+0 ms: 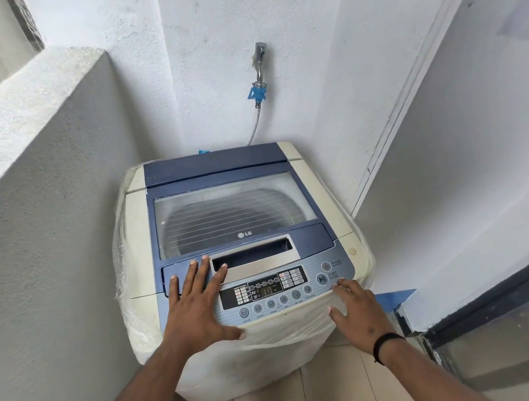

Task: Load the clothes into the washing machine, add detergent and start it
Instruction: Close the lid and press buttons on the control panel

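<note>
A cream and blue top-loading washing machine stands in the corner with its glass lid closed. The control panel along the front edge has a lit display. My left hand lies flat with fingers spread on the left part of the lid and panel, fingertips by the silver lid handle. My right hand rests on the machine's front right corner, its fingertips near the start/pause button. No clothes or detergent are in view.
A low grey parapet wall hugs the machine's left side. A tap with a blue connector and hose is on the white back wall. A door frame and a dark sill lie to the right. Tiled floor below.
</note>
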{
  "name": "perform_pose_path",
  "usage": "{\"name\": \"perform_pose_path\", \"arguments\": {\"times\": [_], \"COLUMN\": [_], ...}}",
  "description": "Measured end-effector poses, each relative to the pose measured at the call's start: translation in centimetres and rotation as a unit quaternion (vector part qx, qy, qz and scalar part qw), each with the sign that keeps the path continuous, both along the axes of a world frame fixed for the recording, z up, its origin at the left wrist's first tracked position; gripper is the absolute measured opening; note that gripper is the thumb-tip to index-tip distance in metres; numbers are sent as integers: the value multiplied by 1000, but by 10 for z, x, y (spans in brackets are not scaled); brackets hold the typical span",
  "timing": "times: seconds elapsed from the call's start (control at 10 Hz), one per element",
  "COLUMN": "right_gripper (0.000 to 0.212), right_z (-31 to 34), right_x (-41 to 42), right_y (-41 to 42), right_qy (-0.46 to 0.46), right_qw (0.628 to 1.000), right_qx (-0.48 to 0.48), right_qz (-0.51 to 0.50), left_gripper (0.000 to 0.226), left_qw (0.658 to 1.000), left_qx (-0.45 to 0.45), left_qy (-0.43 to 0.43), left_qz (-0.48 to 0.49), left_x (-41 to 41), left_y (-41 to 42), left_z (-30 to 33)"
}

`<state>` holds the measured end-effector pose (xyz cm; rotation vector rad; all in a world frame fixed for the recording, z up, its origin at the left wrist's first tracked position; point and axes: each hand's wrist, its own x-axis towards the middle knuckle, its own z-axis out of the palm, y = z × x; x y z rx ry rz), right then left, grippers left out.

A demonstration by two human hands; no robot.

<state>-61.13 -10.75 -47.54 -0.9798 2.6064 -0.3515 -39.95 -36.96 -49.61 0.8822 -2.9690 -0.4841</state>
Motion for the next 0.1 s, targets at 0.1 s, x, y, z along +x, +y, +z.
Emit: {"name": "perform_pose_path", "arguments": {"times": [0.1], "right_gripper": [32], "right_z": [19], "right_x": [-20], "right_y": [-3], "right_qy": [-18], "right_qw": [996], "right_qx": [-78], "right_qz": [-25], "left_gripper": [122], "left_qw": [997], "left_qx": [66], "left_qy": [21], "left_qz": [30], "left_x": [-6], "left_y": [0], "left_z": [14]}}
